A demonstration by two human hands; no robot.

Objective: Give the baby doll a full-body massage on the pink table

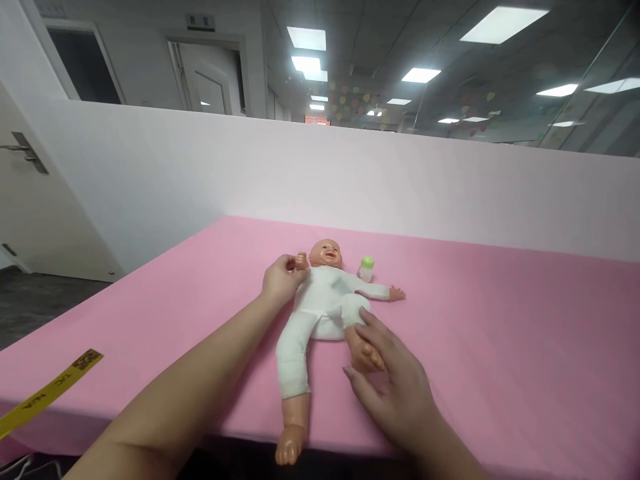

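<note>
A baby doll [325, 293] with a white cloth body lies on its back on the pink table, its head toward the wall. My left hand [284, 280] grips the doll's raised arm near its small hand. Around the doll's bent leg [356, 311] curves my right hand [393, 380], fingers against the lower leg and thumb beside the foot. The other leg [293, 373] stretches toward the table's front edge, its foot sticking out over it. A small bottle with a green cap [367, 269] is beside the doll's head, behind its outstretched arm.
The pink-covered table [500, 347] meets a low white wall [400, 180] with glass above it. A yellow printed strip [55, 393] crosses the left front. On the far left is a door [45, 193] with a metal handle.
</note>
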